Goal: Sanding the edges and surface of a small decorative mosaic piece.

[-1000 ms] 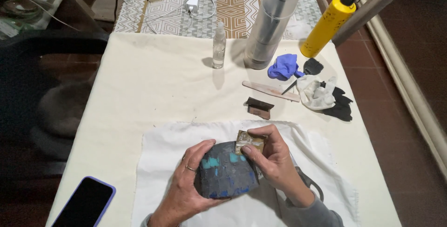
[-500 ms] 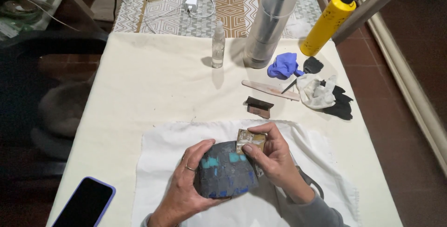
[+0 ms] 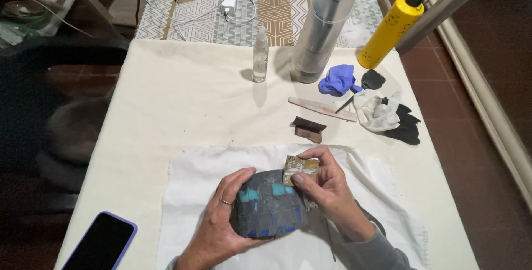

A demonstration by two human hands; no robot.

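A rounded dark grey object [image 3: 269,206] with teal and blue patches rests on a white cloth [image 3: 194,181] near the table's front edge. My left hand [image 3: 219,225], with a ring on one finger, cups its left side. My right hand [image 3: 327,189] pinches a small tan square of sandpaper-like material [image 3: 299,167] and presses it against the object's upper right edge.
Behind the cloth lie a small dark brown block [image 3: 307,127], a flat wooden stick [image 3: 321,108], a blue glove [image 3: 338,79], a white rag on black gloves [image 3: 382,112], a small clear spray bottle [image 3: 260,54], a tall clear cylinder [image 3: 318,32] and a yellow canister [image 3: 390,29]. A phone [image 3: 100,242] lies front left.
My right hand with the tan square has shifted slightly along the object's upper edge. The left hand and the object stay in place.
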